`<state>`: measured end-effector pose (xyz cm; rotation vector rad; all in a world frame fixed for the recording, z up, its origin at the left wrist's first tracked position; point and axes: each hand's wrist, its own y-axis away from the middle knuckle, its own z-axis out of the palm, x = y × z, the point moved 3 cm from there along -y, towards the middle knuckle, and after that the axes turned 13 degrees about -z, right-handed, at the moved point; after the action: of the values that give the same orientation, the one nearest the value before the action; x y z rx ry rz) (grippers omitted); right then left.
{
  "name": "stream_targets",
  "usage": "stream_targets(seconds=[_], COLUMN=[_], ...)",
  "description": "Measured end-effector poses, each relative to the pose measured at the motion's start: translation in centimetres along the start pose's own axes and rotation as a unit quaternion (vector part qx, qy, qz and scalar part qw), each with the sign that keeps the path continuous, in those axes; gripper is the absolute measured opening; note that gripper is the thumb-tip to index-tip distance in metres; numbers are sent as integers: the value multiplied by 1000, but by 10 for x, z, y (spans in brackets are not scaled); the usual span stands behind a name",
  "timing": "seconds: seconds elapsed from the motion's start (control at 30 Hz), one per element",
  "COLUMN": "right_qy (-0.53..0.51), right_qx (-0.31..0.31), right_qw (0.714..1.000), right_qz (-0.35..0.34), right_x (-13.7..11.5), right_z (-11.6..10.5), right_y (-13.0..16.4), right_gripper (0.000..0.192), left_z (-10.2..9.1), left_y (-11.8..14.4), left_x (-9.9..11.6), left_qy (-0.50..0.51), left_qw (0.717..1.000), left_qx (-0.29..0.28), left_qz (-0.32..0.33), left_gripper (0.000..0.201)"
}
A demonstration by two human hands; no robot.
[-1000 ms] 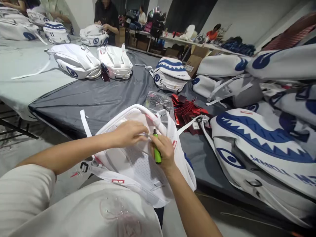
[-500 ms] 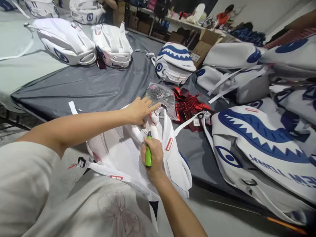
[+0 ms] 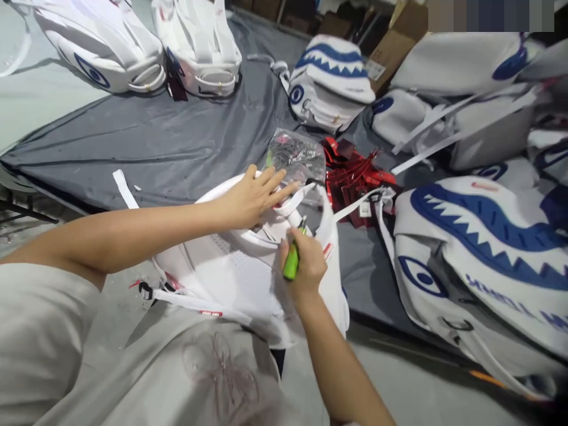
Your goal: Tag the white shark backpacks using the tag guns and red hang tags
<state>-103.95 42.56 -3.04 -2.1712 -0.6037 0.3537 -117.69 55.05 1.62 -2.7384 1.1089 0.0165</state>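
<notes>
Fingers of the left hand (image 3: 244,201) are spread wide over the top of the white backpack (image 3: 213,272); the thumb is mostly hidden, so whether it pinches fabric cannot be told. Fingers of the right hand (image 3: 306,263) are wrapped around a green tool (image 3: 291,258), held slanted over the right part of the backpack with the dark tip directed away from the person; its exact kind is unclear. The white backpack lies in front of the person's shirt (image 3: 177,367), at the near edge of the dark cloth (image 3: 168,142). Beyond its top edge is a clear plastic bag (image 3: 295,155); beyond it to the right are red tags (image 3: 355,183). Handling: the backpack appears light for its bulk, soft and likely to sag where unsupported; the surface seems smooth, not fragile, but easily soiled. Take hold at the padded top edge or the white loop (image 3: 296,200) there. The green tool appears light and stiff; grip its body, clear of the tip.
</notes>
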Motion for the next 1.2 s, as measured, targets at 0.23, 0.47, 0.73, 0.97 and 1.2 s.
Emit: stream_targets(seconds=[0.23, 0.47, 0.73, 0.97, 1.2], right_qy=[88, 128, 98, -104, -252], right_qx=[-247, -308, -296, -76, -177], right_qw=[949, 927, 935, 980, 902], right_qz=[174, 173, 171, 151, 302], right_x=[27, 22, 30, 20, 29], right_z=[21, 45, 42, -16, -6], right_y=[-32, -38, -30, -12, -27], right_gripper=[78, 86, 56, 36, 27], left_z=[5, 9, 10, 12, 7], left_y=[-3, -8, -13, -6, -8], left_x=[-5, -5, 14, 6, 8], left_qy=[123, 103, 43, 68, 112], left_qw=[988, 989, 997, 993, 987], left_qx=[-18, -35, -58, 13, -25], left_qz=[-89, -105, 19, -100, -111], left_gripper=[101, 95, 78, 100, 95])
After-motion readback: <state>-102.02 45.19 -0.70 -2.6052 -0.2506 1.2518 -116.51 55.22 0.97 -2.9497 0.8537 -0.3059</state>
